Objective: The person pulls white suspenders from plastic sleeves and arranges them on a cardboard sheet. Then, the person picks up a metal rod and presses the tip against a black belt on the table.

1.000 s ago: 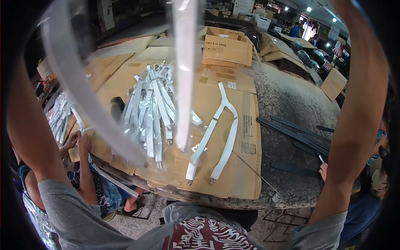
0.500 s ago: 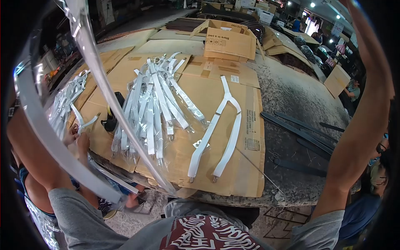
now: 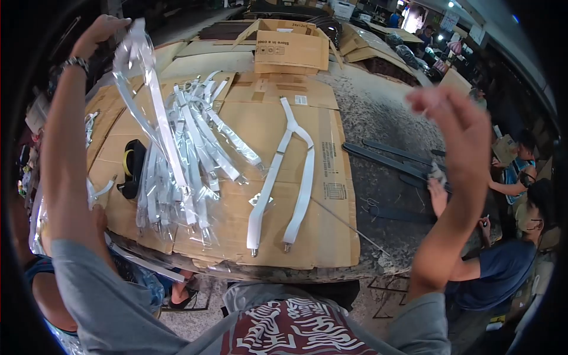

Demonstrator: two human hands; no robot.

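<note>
My left hand (image 3: 103, 31) is raised at the upper left, its fingers closed on the top of a plastic-wrapped white suspender (image 3: 158, 100) that hangs down over the pile. Below it, more bagged white suspenders (image 3: 198, 142) lie heaped on the cardboard. My right hand (image 3: 452, 112) is raised at the right above the dark table, blurred, its fingers bent with nothing clearly visible in them. One unwrapped Y-shaped white suspender (image 3: 302, 174) lies spread out on the cardboard sheet (image 3: 331, 225), its clips toward me.
An open cardboard box (image 3: 290, 50) stands at the back. Left of the pile lies a black and yellow tape roll (image 3: 131, 168). Dark straps (image 3: 390, 163) and a thin rod (image 3: 349, 225) lie at right. Co-workers sit on both sides; one person's hand (image 3: 438, 195) touches the table.
The wrapped suspender has swung from close in front of the camera to above the pile. Both my hands have come into view, and the view has turned right.
</note>
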